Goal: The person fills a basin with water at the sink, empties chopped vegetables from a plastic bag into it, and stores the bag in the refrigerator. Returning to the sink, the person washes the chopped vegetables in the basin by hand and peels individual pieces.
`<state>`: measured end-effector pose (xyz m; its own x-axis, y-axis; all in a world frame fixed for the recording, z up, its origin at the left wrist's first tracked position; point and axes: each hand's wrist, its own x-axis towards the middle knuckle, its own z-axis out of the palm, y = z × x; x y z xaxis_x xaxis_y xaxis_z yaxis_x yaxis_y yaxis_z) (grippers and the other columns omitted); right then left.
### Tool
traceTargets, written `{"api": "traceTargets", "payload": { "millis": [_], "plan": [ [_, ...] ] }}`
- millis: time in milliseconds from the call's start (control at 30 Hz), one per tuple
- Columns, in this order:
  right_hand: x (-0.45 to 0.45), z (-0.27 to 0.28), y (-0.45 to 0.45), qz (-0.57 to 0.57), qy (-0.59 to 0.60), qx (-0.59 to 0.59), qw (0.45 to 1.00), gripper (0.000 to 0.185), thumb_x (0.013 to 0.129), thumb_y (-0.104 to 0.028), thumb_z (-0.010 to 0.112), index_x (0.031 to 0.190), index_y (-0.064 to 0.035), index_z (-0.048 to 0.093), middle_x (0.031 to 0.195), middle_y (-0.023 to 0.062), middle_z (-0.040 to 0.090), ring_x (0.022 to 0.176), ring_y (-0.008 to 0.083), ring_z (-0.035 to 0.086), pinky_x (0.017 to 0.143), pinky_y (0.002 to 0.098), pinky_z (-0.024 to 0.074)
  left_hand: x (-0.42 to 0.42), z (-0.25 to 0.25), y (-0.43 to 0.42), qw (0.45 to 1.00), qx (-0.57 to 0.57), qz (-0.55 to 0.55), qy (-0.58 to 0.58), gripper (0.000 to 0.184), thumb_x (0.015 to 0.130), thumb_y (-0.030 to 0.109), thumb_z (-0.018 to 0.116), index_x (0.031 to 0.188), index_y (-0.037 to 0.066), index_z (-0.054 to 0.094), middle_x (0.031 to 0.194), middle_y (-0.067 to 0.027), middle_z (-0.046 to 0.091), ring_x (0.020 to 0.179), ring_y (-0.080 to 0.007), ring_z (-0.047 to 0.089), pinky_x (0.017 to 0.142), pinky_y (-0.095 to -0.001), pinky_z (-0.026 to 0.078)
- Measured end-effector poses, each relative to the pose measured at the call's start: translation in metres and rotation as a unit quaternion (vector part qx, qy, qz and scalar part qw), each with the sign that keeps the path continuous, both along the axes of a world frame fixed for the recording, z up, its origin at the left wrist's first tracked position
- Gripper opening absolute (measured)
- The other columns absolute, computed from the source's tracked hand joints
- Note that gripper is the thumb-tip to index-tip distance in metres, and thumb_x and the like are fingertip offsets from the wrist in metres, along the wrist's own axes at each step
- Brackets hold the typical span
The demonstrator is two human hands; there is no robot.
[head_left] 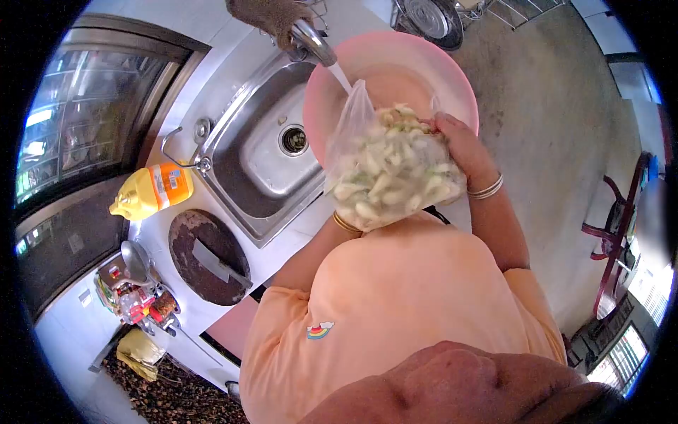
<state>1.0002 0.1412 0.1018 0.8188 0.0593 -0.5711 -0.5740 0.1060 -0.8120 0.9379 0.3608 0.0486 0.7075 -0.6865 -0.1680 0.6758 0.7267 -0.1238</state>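
Note:
A clear plastic bag [395,169] bulges with pale white and greenish pieces that look like peeled garlic cloves. Closed on the upper right side of the bag is my right hand [458,143], with light bangles on its wrist. My left hand [347,220] reaches beneath the bag's lower left side; its fingers are hidden behind the bag, and gold bangles circle the wrist. Behind the bag sits a large pink basin [452,74]. Water runs from the metal faucet [316,44] down close to the bag's top corner; exactly where it lands is hidden.
Left of the basin is a steel sink [265,152] with an open drain. A yellow jug [152,191] stands by the window. On the counter, a knife [220,265] lies on a round dark cutting board [187,251]. A brown cloth [268,18] hangs above the faucet.

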Motion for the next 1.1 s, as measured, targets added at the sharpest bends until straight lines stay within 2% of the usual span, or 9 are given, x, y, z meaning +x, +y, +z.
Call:
{"api": "traceTargets", "payload": {
  "millis": [200,533,700,833,900,967,1033,1067,1100],
  "plan": [
    [-0.001,-0.008,0.002,0.0,0.019,0.005,1.0,0.025,0.095,-0.026,0.044,0.093,-0.0055,0.057,0.085,0.0001,0.056,0.077,0.0084,0.052,0.069,0.0229,0.0447,0.002,-0.005,0.0,0.999,-0.023,-0.014,0.036,0.044,0.091,0.033,0.048,0.125,0.004,0.043,0.12,-0.0107,0.05,0.106,-0.0227,0.051,0.083,-0.0347,0.048],
    [-0.011,0.002,-0.001,-0.024,0.033,0.013,0.999,0.031,0.096,-0.028,0.041,0.104,-0.0037,0.058,0.092,0.0048,0.06,0.081,0.0118,0.056,0.074,0.0257,0.0465,-0.011,-0.009,0.009,0.995,-0.042,-0.022,0.092,0.048,0.091,0.036,0.047,0.128,0.005,0.04,0.123,-0.0111,0.048,0.109,-0.0247,0.05,0.085,-0.0374,0.048],
    [-0.01,0.025,-0.002,-0.107,0.109,0.173,0.973,0.032,0.095,-0.025,0.04,0.107,-0.001,0.057,0.1,0.0126,0.059,0.087,0.019,0.061,0.077,0.0324,0.0518,-0.018,-0.006,0.007,0.994,-0.037,-0.018,0.099,0.05,0.091,0.037,0.047,0.13,0.006,0.039,0.125,-0.0112,0.047,0.11,-0.0257,0.049,0.086,-0.0387,0.048],
    [-0.009,0.021,-0.001,-0.11,0.159,0.186,0.963,0.033,0.094,-0.027,0.044,0.107,-0.0003,0.058,0.099,0.01,0.061,0.087,0.0177,0.061,0.077,0.0314,0.0522,-0.025,-0.005,0.006,0.993,-0.044,-0.014,0.107,0.052,0.091,0.038,0.047,0.131,0.006,0.038,0.126,-0.0114,0.047,0.11,-0.0266,0.049,0.086,-0.0397,0.049],
    [-0.011,0.026,-0.004,-0.131,0.16,0.24,0.948,0.033,0.092,-0.026,0.048,0.107,0.0016,0.058,0.099,0.0106,0.062,0.087,0.0182,0.063,0.076,0.0315,0.0529,-0.03,-0.005,0.006,0.992,-0.055,-0.009,0.117,0.053,0.09,0.039,0.047,0.132,0.007,0.037,0.127,-0.0115,0.046,0.111,-0.027,0.049,0.087,-0.0403,0.049],
    [-0.014,0.007,-0.006,-0.118,0.191,0.243,0.944,0.033,0.092,-0.025,0.049,0.108,0.0015,0.057,0.101,0.011,0.062,0.088,0.0185,0.063,0.077,0.0318,0.053,-0.033,-0.007,0.007,0.986,-0.088,-0.012,0.143,0.054,0.09,0.039,0.047,0.132,0.007,0.037,0.127,-0.0115,0.046,0.111,-0.0274,0.049,0.087,-0.0408,0.049],
    [-0.013,0.007,-0.005,-0.103,0.217,0.245,0.939,0.032,0.092,-0.024,0.049,0.11,0.0014,0.057,0.103,0.0114,0.062,0.088,0.0187,0.063,0.078,0.032,0.0531,-0.03,0.002,0.006,0.931,-0.233,-0.021,0.281,0.055,0.09,0.04,0.047,0.133,0.007,0.037,0.128,-0.0116,0.046,0.112,-0.0278,0.048,0.087,-0.0413,0.049],
    [-0.014,0.011,-0.004,-0.121,0.204,0.252,0.938,0.033,0.093,-0.024,0.047,0.112,0.0019,0.055,0.105,0.0135,0.061,0.09,0.021,0.063,0.08,0.034,0.053,-0.031,0.009,0.008,0.821,-0.374,-0.013,0.431,0.052,0.091,0.037,0.045,0.133,0.007,0.036,0.129,-0.0116,0.045,0.113,-0.0273,0.048,0.089,-0.0408,0.048],
    [-0.017,0.015,-0.003,-0.139,0.192,0.259,0.936,0.034,0.094,-0.023,0.045,0.115,0.0024,0.053,0.107,0.0157,0.06,0.093,0.0232,0.062,0.082,0.0361,0.053,-0.033,0.012,0.006,0.748,-0.439,-0.007,0.497,0.05,0.092,0.036,0.044,0.133,0.007,0.036,0.129,-0.0116,0.045,0.114,-0.027,0.047,0.09,-0.0405,0.047]
  ]
}}
